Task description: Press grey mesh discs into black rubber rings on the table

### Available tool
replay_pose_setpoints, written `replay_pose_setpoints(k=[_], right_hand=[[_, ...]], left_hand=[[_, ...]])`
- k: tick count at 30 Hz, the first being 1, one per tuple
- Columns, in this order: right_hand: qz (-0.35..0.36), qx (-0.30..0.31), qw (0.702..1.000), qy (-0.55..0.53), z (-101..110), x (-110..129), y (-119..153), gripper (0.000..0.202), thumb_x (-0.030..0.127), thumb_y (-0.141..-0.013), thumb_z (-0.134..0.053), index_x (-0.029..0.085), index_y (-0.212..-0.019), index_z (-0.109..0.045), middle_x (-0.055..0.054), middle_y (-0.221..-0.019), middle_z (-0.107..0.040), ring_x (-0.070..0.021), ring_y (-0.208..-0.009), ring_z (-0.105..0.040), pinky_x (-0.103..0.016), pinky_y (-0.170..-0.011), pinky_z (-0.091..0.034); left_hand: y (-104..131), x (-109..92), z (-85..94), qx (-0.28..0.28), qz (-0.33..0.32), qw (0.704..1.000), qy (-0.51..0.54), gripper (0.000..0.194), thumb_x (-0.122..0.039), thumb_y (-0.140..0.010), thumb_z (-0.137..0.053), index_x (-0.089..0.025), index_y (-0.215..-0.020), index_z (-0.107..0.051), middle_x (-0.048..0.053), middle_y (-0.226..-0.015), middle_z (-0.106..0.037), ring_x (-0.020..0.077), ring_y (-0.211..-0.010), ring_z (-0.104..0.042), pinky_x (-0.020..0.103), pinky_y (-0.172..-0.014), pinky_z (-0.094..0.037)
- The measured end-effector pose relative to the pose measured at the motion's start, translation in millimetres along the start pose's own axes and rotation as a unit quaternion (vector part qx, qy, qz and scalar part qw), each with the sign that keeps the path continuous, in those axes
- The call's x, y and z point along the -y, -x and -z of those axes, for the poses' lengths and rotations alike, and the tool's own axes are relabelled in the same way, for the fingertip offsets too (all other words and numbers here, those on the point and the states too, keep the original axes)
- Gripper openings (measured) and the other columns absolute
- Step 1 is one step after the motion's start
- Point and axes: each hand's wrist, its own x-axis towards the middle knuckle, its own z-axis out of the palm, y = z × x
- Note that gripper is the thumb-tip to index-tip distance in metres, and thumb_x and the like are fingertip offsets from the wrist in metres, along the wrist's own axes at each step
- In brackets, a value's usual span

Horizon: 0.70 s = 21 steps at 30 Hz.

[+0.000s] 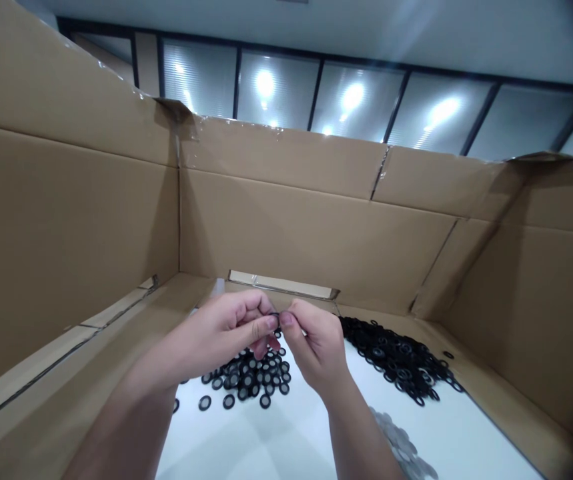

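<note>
My left hand [249, 321] and my right hand [315, 337] meet in the middle of the view, raised above a white surface. Between the thumbs and fingertips of both is a small black ring [276, 315], mostly covered by the fingers. Whether a disc sits inside that ring I cannot tell. Below and behind my left hand lies a pile of black rings with grey centres [251, 377]. To the right of my right hand is a larger heap of black rings [401, 357]. Grey translucent discs [403, 443] lie partly behind my right forearm.
A white board [296, 440] lies on the floor of a large cardboard box. Tall cardboard walls [286, 213] stand at the left, back and right. A slot with a pale strip [283, 285] runs low along the back wall. One loose ring [448, 355] lies near the right wall.
</note>
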Motion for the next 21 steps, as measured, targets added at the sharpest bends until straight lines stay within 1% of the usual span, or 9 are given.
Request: replay_pose_setpoints(k=[3,5,7,8,9,11,15,18,21], right_hand=[[0.012,-0.016,0.999,0.041,-7,0,2,0.031,0.021,-0.099,-0.048,0.020,-0.068,-0.052,0.002,-0.062,-0.050,-0.0106,-0.055,-0.046,-0.025,-0.054,-0.035],[0.000,-0.069,0.997,0.039,-14,2,5,0.030,0.020,-0.099,-0.047,0.020,-0.070,-0.051,0.002,-0.062,-0.051,-0.0110,-0.055,-0.048,-0.025,-0.054,-0.036],[-0.023,-0.144,0.989,0.033,-21,5,7,0.030,0.021,-0.100,-0.044,0.021,-0.070,-0.048,0.002,-0.062,-0.050,-0.0111,-0.053,-0.048,-0.024,-0.052,-0.036],[-0.035,-0.171,0.984,0.033,-23,7,8,0.030,0.022,-0.100,-0.042,0.022,-0.070,-0.046,0.003,-0.061,-0.049,-0.0113,-0.052,-0.047,-0.025,-0.051,-0.035],[-0.043,-0.184,0.981,0.032,-24,8,8,0.031,0.023,-0.101,-0.041,0.022,-0.070,-0.045,0.003,-0.061,-0.048,-0.0114,-0.051,-0.046,-0.025,-0.050,-0.035],[-0.049,-0.166,0.984,0.028,-21,9,7,0.031,0.024,-0.101,-0.041,0.022,-0.071,-0.044,0.003,-0.061,-0.048,-0.0116,-0.051,-0.046,-0.025,-0.051,-0.035],[-0.041,-0.086,0.995,0.040,-3,8,2,0.028,0.024,-0.100,-0.045,0.021,-0.073,-0.050,0.002,-0.065,-0.052,-0.0115,-0.057,-0.048,-0.025,-0.056,-0.036],[-0.040,-0.022,0.998,0.050,8,7,0,0.032,0.024,-0.099,-0.048,0.021,-0.067,-0.044,0.004,-0.061,-0.045,-0.0101,-0.054,-0.041,-0.025,-0.054,-0.031],[-0.052,0.035,0.998,-0.011,11,6,-2,0.037,0.025,-0.100,-0.046,0.021,-0.064,-0.039,0.005,-0.058,-0.042,-0.0090,-0.052,-0.038,-0.024,-0.051,-0.030]], left_hand=[[-4,1,-1.5,0.000,0.000,0.999,0.054,0.021,-0.034,-0.095,-0.061,-0.016,-0.084,-0.060,0.001,-0.074,-0.068,0.0129,-0.072,-0.065,0.022,-0.066,-0.052],[-9,3,-6.9,0.002,-0.012,0.991,0.135,0.018,-0.033,-0.093,-0.063,-0.016,-0.089,-0.062,0.002,-0.077,-0.068,0.0132,-0.074,-0.066,0.024,-0.069,-0.055],[-14,7,-14.3,-0.010,-0.051,0.973,0.226,0.018,-0.032,-0.090,-0.068,-0.016,-0.091,-0.061,0.001,-0.078,-0.065,0.0126,-0.071,-0.065,0.026,-0.066,-0.059],[-17,9,-17.7,-0.006,-0.062,0.965,0.256,0.019,-0.032,-0.089,-0.070,-0.016,-0.092,-0.062,0.001,-0.079,-0.065,0.0128,-0.071,-0.065,0.026,-0.065,-0.059],[-19,11,-20.3,-0.002,-0.074,0.959,0.275,0.019,-0.032,-0.088,-0.071,-0.016,-0.093,-0.063,0.001,-0.079,-0.065,0.0127,-0.070,-0.065,0.025,-0.063,-0.059],[-21,13,-21.9,-0.005,-0.082,0.956,0.282,0.018,-0.030,-0.088,-0.072,-0.015,-0.093,-0.065,0.001,-0.080,-0.066,0.0120,-0.072,-0.065,0.022,-0.062,-0.059],[-18,13,-12.8,-0.018,-0.064,0.974,0.218,0.016,-0.030,-0.088,-0.072,-0.015,-0.087,-0.069,0.001,-0.079,-0.065,0.0110,-0.075,-0.065,0.019,-0.065,-0.057],[-14,11,-5.0,0.007,-0.046,0.986,0.157,0.019,-0.032,-0.090,-0.070,-0.014,-0.085,-0.068,0.002,-0.079,-0.065,0.0118,-0.075,-0.065,0.020,-0.065,-0.057],[-10,9,-2.8,0.040,-0.021,0.991,0.126,0.023,-0.034,-0.092,-0.067,-0.014,-0.083,-0.063,0.002,-0.077,-0.067,0.0111,-0.068,-0.065,0.021,-0.063,-0.055]])
